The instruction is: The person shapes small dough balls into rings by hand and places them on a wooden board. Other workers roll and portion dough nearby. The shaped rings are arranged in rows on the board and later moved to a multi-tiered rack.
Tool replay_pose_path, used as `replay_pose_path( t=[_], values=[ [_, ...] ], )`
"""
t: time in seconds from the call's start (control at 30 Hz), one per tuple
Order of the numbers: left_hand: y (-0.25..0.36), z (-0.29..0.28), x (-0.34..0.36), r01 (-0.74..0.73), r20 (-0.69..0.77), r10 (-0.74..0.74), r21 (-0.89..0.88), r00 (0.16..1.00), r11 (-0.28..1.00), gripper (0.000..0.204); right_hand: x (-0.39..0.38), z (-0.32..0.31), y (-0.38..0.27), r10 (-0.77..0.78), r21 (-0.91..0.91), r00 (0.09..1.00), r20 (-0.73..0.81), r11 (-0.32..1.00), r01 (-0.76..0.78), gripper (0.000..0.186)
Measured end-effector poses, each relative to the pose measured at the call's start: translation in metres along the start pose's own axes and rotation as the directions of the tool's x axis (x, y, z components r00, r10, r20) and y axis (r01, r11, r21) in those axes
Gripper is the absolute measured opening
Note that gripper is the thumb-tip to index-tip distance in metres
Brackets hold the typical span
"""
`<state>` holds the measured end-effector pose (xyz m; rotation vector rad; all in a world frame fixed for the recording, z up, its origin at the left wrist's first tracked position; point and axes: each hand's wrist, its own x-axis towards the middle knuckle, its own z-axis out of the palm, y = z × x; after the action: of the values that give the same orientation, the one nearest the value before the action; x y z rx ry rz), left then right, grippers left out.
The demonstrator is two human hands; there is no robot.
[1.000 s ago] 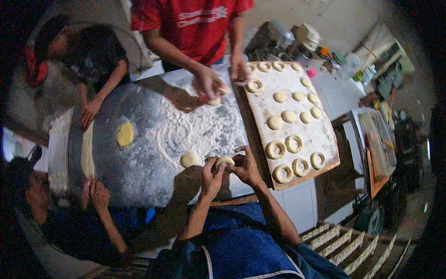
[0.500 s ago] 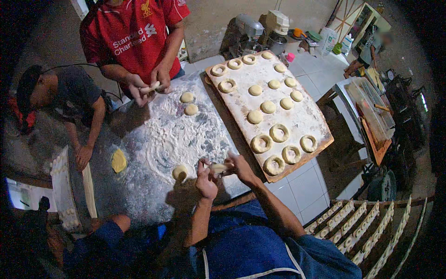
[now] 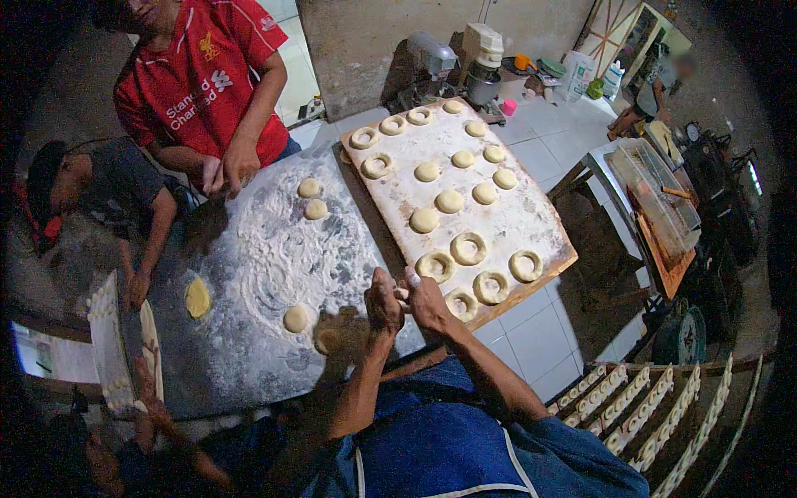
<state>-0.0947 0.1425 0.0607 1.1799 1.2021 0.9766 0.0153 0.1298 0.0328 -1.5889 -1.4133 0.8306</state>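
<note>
My left hand [image 3: 383, 300] and my right hand [image 3: 427, 303] are closed around a piece of dough [image 3: 403, 297] between them, mostly hidden by my fingers. They are over the front of the floured metal table [image 3: 228, 373], beside a wooden board [image 3: 556, 224] holding several dough rings [image 3: 469, 247] and dough rounds [image 3: 449, 200]. Loose dough rounds [image 3: 295, 318] also lie in the flour, and a yellow lump [image 3: 197, 297] sits further left.
A person in a red shirt [image 3: 207, 108] works across the table; another person [image 3: 100, 183] bends at the left beside a dough strip [image 3: 149, 340]. Mixers [image 3: 430, 58] stand at the back. A side table [image 3: 647, 207] and a rack of dough pieces [image 3: 631, 415] are on the right.
My hands have moved nearer the board's edge and closed further over the dough. The red-shirted person's hands are further back from two dough rounds now lying uncovered. The whole scene has shifted in view.
</note>
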Motion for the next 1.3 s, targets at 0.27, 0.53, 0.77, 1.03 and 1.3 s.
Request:
replay_pose_path(
  t=[0.27, 0.53, 0.77, 1.03, 1.3],
  values=[
    [-0.047, 0.066, 0.030, -0.346, 0.092, 0.337, 0.106, 0.937, 0.932, 0.055, -0.006, -0.082, 0.008, -0.137, -0.020, 0.990, 0.041, 0.990, 0.138, 0.034],
    [-0.007, 0.128, 0.020, -0.235, 0.118, 0.205, 0.393, 0.972, 0.889, 0.044, -0.007, -0.143, 0.028, 0.089, -0.074, 0.996, 0.025, 0.993, -0.087, 0.060],
    [-0.025, 0.164, 0.033, -0.352, 0.099, 0.338, 0.269, 0.936, 0.896, 0.033, 0.003, -0.173, 0.050, -0.046, -0.034, 0.997, 0.067, 0.998, 0.048, 0.053],
    [-0.014, 0.199, 0.048, -0.047, 0.310, 0.172, -0.372, 0.935, 0.927, 0.038, 0.008, -0.222, 0.053, 0.015, -0.048, 0.997, 0.071, 0.999, -0.011, 0.025],
    [-0.022, 0.234, 0.064, -0.376, 0.277, 0.322, 0.171, 0.905, 0.911, 0.039, 0.011, -0.248, 0.074, 0.086, 0.083, 0.996, -0.009, 0.993, -0.085, 0.070]
  ],
)
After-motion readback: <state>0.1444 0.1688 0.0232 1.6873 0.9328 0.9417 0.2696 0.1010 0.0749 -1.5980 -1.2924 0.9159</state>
